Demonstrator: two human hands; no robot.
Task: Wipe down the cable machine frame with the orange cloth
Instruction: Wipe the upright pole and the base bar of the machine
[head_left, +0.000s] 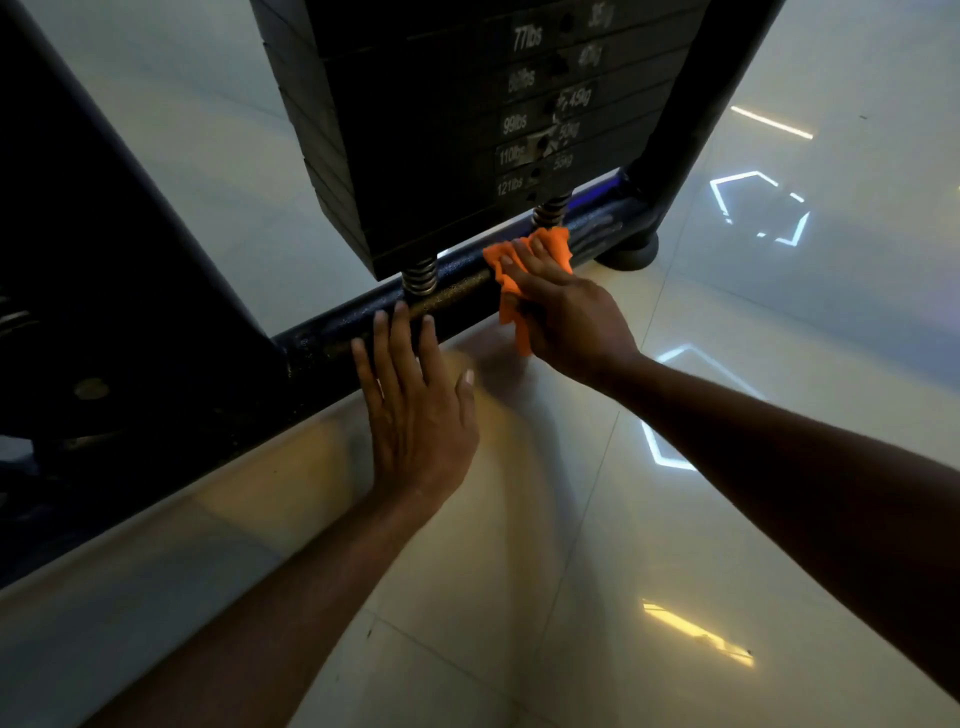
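a: your right hand (563, 317) is pressing the orange cloth (524, 270) onto the low crossbar (457, 296) of the cable machine frame, right under the weight stack (467, 130). your fingers (519, 262) are lying fairly straight over the cloth's top, and the cloth's tail is looking pinched under your thumb side, though i cannot tell that for sure.

b: and the other hand?

a: your left hand (415, 410) is resting flat with its fingers spread wide, holding nothing, its fingertips touching the same crossbar just beside the near spring (420, 275).

b: so which way is the bar lying from the cloth?

a: its long axis is running from lower left to upper right. the cloth is sitting between the two springs, nearer the far spring (551, 210). toward the upper right the bar is reaching the upright post and its rubber foot (631, 254); toward the lower left your own left hand is sitting in the path.

b: so the next stroke?

a: i'm judging that you're better placed wiping along the bar, not across it. your right hand is the nearer one for the far end. if you're coming back leftward, your left hand is needing to lift clear first.
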